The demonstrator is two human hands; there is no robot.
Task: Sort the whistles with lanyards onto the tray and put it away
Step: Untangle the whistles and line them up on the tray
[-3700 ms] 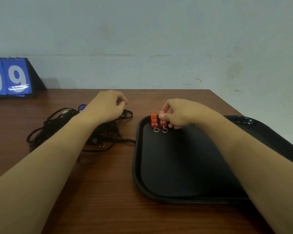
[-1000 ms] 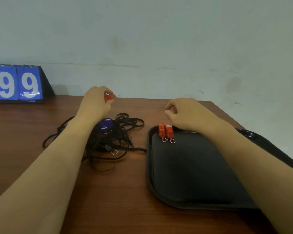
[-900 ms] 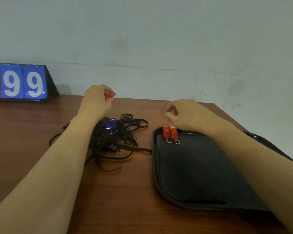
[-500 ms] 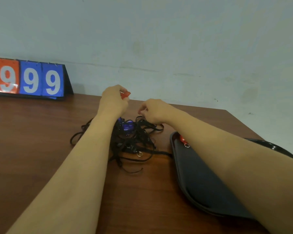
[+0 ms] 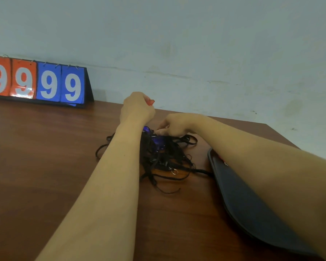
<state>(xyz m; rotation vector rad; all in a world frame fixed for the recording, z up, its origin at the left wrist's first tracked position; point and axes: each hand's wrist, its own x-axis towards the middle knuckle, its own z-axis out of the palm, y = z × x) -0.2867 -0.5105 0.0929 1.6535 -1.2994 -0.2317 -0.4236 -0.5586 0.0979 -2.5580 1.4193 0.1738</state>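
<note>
Black lanyards (image 5: 164, 159) lie in a tangled heap on the brown desk (image 5: 45, 157), and everything centres on that heap. Above its far side, the left hand (image 5: 136, 110) is raised with fingers curled round an orange whistle (image 5: 150, 102). The right hand (image 5: 174, 124) reaches onto the heap's top, fingers pinching at the straps beside a blue whistle (image 5: 158, 141). Right of the heap sits the dark tray (image 5: 252, 204), a strap touching its edge; a speck of orange (image 5: 221, 158) peeks from under the right forearm there. Left of the heap, against the wall, stands a scoreboard (image 5: 38, 81) showing nines.
</note>
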